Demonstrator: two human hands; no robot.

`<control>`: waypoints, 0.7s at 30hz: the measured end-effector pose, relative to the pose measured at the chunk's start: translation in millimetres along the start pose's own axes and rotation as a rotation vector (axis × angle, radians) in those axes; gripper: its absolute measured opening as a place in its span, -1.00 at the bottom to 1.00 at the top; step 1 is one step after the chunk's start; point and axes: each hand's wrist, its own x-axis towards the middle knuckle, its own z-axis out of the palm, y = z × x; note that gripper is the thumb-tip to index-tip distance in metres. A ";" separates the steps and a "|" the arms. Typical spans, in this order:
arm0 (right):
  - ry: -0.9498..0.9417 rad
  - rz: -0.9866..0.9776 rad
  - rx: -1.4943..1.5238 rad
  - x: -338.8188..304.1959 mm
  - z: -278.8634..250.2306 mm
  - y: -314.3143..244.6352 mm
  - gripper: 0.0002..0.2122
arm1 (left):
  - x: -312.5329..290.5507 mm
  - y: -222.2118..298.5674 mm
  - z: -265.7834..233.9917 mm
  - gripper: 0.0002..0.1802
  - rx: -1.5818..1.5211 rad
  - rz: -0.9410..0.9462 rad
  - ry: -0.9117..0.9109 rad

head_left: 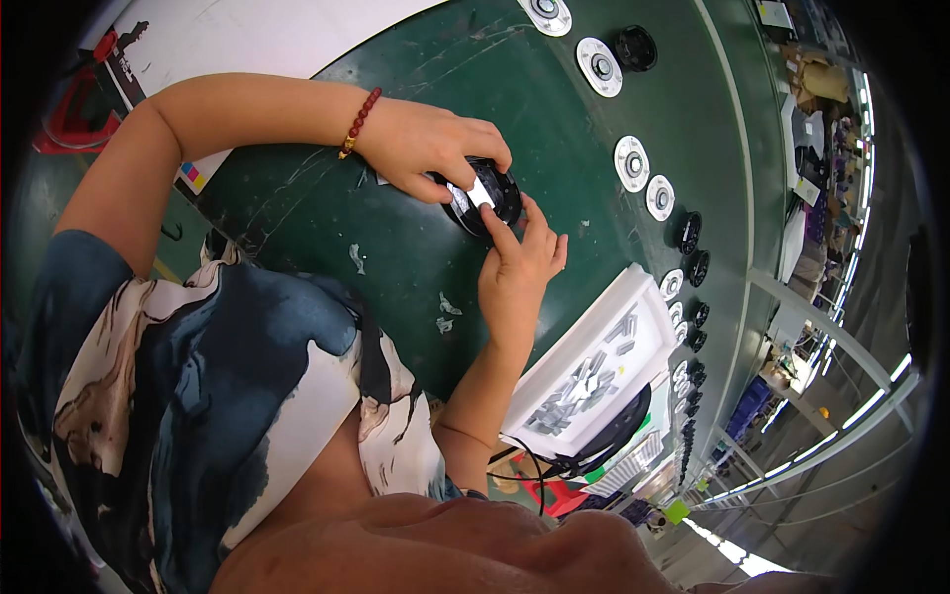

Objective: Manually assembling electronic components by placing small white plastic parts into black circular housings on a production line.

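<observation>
A black round part (507,199) with a pale, shiny piece (479,192) across its middle is held between my two hands over the green tabletop. My left hand (424,147), with a red bead bracelet at the wrist, grips it from the left. Its thumb and fingertips are bent over the part by the pale piece. From below and to the right, my right hand (517,259) closes on the same part, its thumb on the pale piece and its fingers along the edge. The underside of the part is hidden.
Scraps of clear film (357,259) lie on the green table (327,287). A white tray (648,297) of small grey blocks (584,391) stands beside my right forearm. Farther right, white discs (631,164) with metal centres and black round parts (635,49) form a long row.
</observation>
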 end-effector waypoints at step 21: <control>0.211 1.108 -0.495 -207.3 -54.4 91.1 -0.69 | 9.1 5.8 -4.0 -0.66 0.027 -0.082 -0.145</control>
